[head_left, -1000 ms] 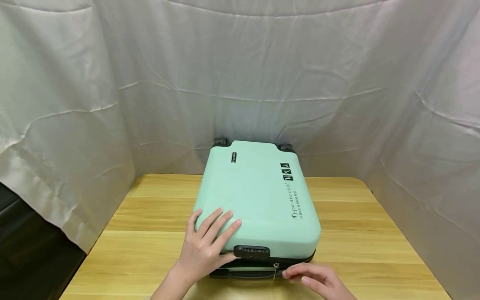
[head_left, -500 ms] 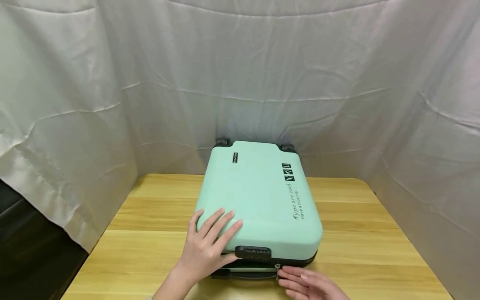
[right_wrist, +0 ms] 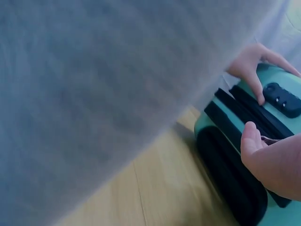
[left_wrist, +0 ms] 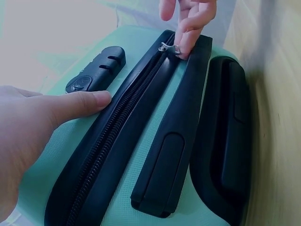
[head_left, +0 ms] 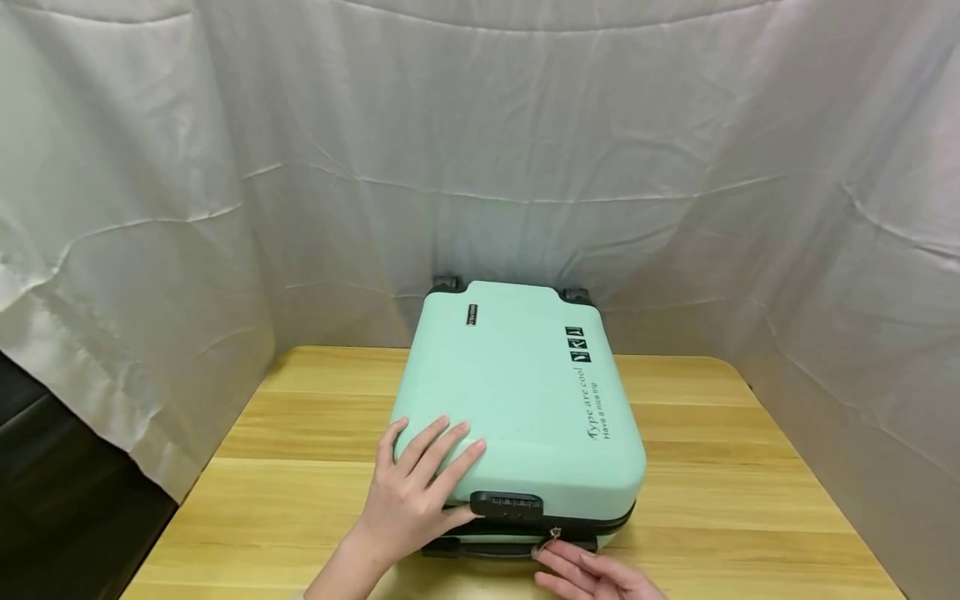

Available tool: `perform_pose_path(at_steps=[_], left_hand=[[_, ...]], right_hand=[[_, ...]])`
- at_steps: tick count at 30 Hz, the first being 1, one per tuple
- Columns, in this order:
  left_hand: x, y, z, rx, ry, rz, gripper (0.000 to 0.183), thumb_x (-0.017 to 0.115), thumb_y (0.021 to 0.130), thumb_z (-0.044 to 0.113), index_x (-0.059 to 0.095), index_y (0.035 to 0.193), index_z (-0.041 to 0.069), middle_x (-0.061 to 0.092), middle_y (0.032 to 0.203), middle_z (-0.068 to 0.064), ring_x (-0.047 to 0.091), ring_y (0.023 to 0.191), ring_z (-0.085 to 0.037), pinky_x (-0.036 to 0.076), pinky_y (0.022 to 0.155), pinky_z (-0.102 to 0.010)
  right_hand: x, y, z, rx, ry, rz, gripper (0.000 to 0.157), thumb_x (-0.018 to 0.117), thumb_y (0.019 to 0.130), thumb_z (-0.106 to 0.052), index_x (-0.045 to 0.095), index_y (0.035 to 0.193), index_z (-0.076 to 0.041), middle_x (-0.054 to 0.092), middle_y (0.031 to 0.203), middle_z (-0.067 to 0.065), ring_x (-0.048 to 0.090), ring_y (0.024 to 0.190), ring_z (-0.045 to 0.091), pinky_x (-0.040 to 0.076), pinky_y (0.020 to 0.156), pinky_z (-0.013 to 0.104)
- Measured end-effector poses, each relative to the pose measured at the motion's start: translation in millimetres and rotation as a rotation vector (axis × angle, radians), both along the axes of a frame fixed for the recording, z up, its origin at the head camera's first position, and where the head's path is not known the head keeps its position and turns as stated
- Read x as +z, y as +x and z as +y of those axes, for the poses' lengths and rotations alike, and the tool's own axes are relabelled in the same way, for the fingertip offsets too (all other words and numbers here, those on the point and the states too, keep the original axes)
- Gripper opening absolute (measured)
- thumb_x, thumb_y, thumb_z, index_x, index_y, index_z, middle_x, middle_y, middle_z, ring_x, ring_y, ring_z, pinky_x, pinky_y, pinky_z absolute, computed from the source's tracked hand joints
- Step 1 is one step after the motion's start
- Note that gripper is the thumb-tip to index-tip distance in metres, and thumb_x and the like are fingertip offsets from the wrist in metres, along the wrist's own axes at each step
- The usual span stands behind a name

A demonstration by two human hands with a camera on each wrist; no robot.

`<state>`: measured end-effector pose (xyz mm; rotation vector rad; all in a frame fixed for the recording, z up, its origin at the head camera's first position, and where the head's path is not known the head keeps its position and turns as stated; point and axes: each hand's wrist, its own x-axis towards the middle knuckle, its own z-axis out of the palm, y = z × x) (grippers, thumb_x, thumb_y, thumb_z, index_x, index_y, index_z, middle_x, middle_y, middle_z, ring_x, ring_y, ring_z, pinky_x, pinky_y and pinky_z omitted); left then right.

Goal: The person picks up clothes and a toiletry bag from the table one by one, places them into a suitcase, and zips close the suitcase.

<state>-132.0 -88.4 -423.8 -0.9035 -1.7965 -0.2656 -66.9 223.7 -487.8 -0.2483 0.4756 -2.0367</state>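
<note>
A mint-green suitcase point(head_left: 517, 392) lies flat, its zipper side towards me. My left hand point(head_left: 412, 487) rests on its near left corner, fingers spread over the lid. The left thumb point(left_wrist: 82, 104) touches the black zipper band beside the combination lock point(head_left: 506, 504). At the zipper, my right hand point(head_left: 592, 575) has its fingertips against the metal zipper pull point(left_wrist: 170, 48), with the thumb apart from it. The zipper teeth point(left_wrist: 113, 125) show along the band in the left wrist view. Below the band is the black carry handle point(left_wrist: 171, 141).
The suitcase lies on a wooden table point(head_left: 720, 467), with its wheels point(head_left: 446, 284) at the far end. Pale grey cloth point(head_left: 525, 150) hangs behind and at both sides. Dark material point(head_left: 60, 492) shows at the lower left. Blurred grey fabric point(right_wrist: 103, 84) covers much of the right wrist view.
My right hand has moved left along the suitcase's near side, and the zipper pull, hanging before, now tilts left against its fingertips. The left hand has stayed in place on the lid.
</note>
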Motion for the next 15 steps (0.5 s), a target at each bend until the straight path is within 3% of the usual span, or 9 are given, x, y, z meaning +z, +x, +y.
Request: perform_pose_path(at_steps=[6,12,15], left_hand=[[0.3,-0.8,-0.8,0.004,-0.001,0.011,0.106,0.086,0.039,0.068,0.065,0.129,0.017,0.065,0.129,-0.009,0.060,0.118,-0.030,0.038,0.093,-0.062],[1.4,-1.4,-1.4,0.005,-0.003,0.033,0.101,0.083,0.043,0.071,0.066,0.127,0.017,0.066,0.127,-0.008,0.061,0.116,-0.029,0.039,0.091,-0.061],[2.1,-1.9,-1.4,0.002,-0.002,0.038,0.098,0.081,0.046,0.071,0.067,0.126,0.017,0.066,0.127,-0.008,0.061,0.116,-0.029,0.039,0.091,-0.061]], right_hand=[[-7.1,-3.2,-6.2,0.046,-0.056,0.059,0.045,0.025,0.109,-0.028,0.044,0.147,-0.015,0.041,0.154,0.002,0.033,0.146,0.018,0.022,0.122,0.031],[0.0,-7.0,-10.2,0.073,0.026,0.088,0.047,0.023,0.109,-0.032,0.042,0.148,-0.014,0.037,0.156,0.003,0.032,0.146,0.018,0.024,0.121,0.032],[2.6,-7.4,-13.4,0.050,0.061,0.101,0.047,0.022,0.109,-0.031,0.046,0.144,-0.012,0.043,0.152,0.004,0.039,0.143,0.018,0.029,0.119,0.032]])
